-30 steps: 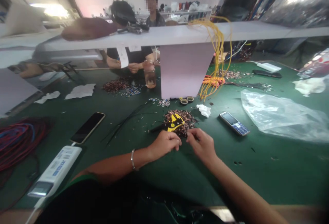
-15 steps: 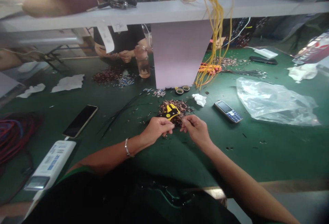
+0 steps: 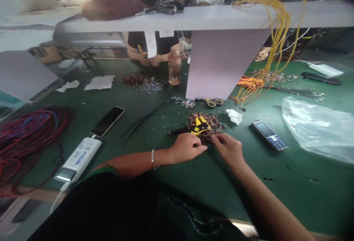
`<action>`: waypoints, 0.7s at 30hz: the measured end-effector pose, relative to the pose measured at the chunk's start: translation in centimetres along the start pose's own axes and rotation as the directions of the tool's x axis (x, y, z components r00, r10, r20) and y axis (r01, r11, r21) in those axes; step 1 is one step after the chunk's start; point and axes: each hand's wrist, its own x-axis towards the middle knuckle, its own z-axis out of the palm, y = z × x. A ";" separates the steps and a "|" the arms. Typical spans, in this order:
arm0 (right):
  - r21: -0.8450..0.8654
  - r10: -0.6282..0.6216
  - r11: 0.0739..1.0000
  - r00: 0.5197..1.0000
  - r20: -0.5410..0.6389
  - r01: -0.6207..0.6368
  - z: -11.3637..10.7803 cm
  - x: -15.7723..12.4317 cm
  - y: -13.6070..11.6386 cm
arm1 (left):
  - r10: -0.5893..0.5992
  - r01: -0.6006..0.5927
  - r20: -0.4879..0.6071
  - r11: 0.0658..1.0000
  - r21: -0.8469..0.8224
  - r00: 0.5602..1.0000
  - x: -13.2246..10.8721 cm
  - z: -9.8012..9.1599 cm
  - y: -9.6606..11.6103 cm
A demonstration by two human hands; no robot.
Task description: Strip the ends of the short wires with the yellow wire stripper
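Note:
A yellow and black wire stripper (image 3: 204, 126) lies on a heap of short copper-ended wire pieces (image 3: 217, 121), its dark handles pointing left. Just in front of the handles is my left hand (image 3: 186, 148), back upward, with fingers curled and thumb pointing right; anything inside it is hidden. At the heap's front right edge, my right hand (image 3: 229, 148) has its thumb and fingertips pinched together among the wire pieces. Whatever sits between those fingertips is too small to make out. A small gap separates the two hands.
Long black wires (image 3: 151, 114) lie left of the heap. A smartphone (image 3: 107, 122), a white power bank (image 3: 80, 158) and red wire coils (image 3: 33, 138) are farther left. On the right are crumpled tissue (image 3: 234, 116), a keypad phone (image 3: 269, 135) and a plastic bag (image 3: 318, 130). A co-worker's hands (image 3: 151, 61) show opposite.
The view has swung left, so everything sits farther right. My left hand has drawn back and curled, uncovering the stripper's handles. My right hand's fingertips are now at the heap's edge.

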 end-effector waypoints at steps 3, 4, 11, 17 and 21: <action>-0.017 0.016 1.000 1.000 0.010 -0.016 0.0 0.0 0.5 | -0.032 0.031 0.007 0.998 0.048 0.999 0.5 -0.7 0.2; -0.030 0.026 0.999 1.000 0.011 -0.026 0.0 -0.1 0.7 | -0.049 0.047 0.013 0.995 0.083 0.999 0.9 -1.3 0.0; -0.089 0.071 0.993 0.997 -0.040 -0.074 -0.1 -0.3 1.3 | -0.270 0.263 -0.064 0.813 0.519 0.961 5.1 -10.1 -6.7; -0.090 0.057 0.994 0.998 -0.036 -0.060 0.4 -0.4 1.3 | -0.287 0.163 0.076 0.721 0.674 0.955 5.6 -13.6 -11.7; -0.097 0.049 0.994 0.997 -0.063 -0.055 0.5 -0.6 1.3 | -0.235 0.021 0.201 0.698 0.716 0.951 5.8 -11.4 -12.2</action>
